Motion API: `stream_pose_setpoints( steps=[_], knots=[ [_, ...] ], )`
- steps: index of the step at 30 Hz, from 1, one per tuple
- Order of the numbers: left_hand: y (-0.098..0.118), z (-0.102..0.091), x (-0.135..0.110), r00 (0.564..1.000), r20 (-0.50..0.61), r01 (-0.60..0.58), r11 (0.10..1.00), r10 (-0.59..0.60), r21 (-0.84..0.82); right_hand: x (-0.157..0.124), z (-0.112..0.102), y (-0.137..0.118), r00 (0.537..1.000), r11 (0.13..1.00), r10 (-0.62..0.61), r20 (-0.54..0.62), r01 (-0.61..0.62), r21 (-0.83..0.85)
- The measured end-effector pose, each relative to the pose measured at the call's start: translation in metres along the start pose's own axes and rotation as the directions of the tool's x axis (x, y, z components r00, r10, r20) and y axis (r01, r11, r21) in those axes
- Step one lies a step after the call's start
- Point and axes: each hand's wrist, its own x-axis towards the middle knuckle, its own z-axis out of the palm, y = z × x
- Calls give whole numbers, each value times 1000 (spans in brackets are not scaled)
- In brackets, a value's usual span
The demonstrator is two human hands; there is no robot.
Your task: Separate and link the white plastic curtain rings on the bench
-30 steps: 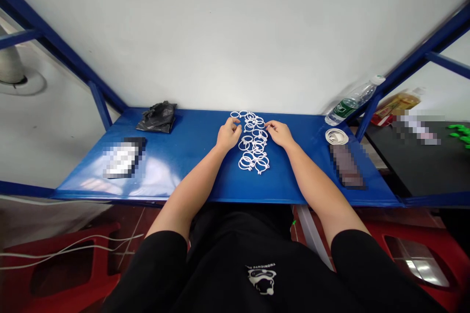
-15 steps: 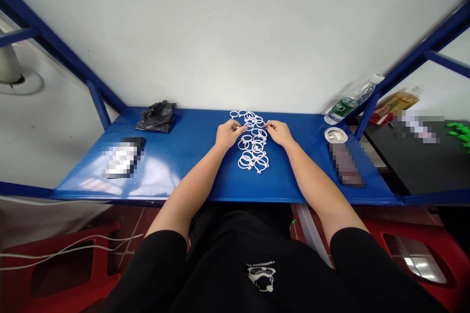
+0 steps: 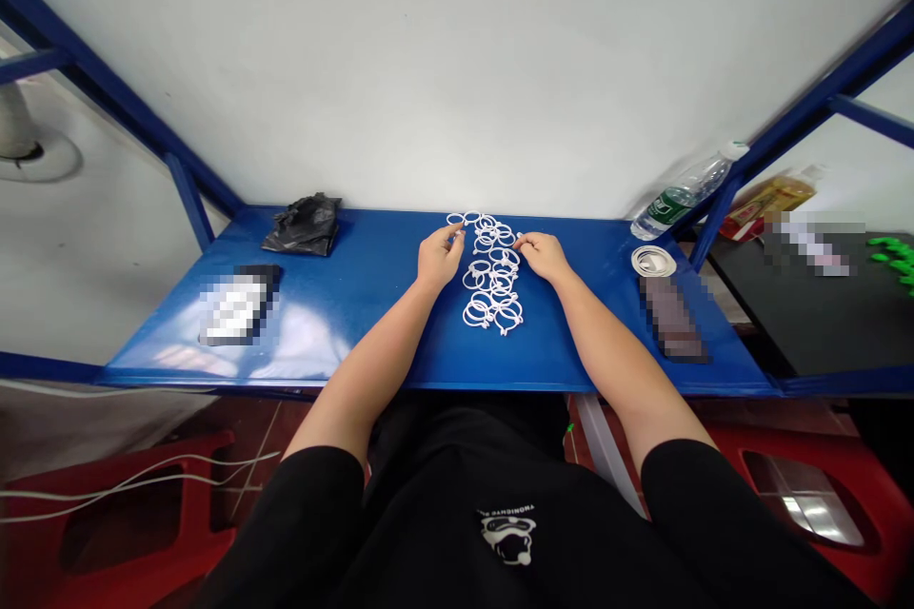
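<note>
A pile of several white plastic rings point(image 3: 492, 290) lies in the middle of the blue table point(image 3: 371, 324). My left hand point(image 3: 439, 259) rests at the pile's left edge, fingers curled and pinched near a ring at the top of the pile. On the right edge sits my right hand point(image 3: 544, 255), its fingertips pinched on a ring. What exactly each pinch holds is too small to make out beyond a white ring.
A crumpled black bag point(image 3: 304, 224) lies at the back left. A blurred dark flat object point(image 3: 235, 304) sits front left. At the right stand a plastic bottle point(image 3: 682, 190), a white coiled roll point(image 3: 653, 261) and a blurred dark object point(image 3: 671, 319). Red stools point(image 3: 800, 495) flank my legs.
Both hands have shifted slightly toward the far end of the ring pile. The left hand's fingers have closed further towards the rings.
</note>
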Motion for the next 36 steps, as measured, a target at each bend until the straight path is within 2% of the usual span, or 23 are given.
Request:
stream_pose_setpoints(
  steps=[10,18,30,36],
  knots=[
    [1,0,0,999,41,21,1000,-20,-13,-1,-1,1,999,999,17,-31,-18,-32],
    [-4,2,-1,998,52,35,998,-32,-49,-4,3,6,998,994,41,-53,-35,103],
    [5,-3,-2,992,126,-6,1000,8,-17,-4,2,1,999,995,40,-31,-37,93],
    [7,-4,-1,993,113,-40,999,38,19,-3,3,3,999,996,26,-31,-23,81]
  ],
)
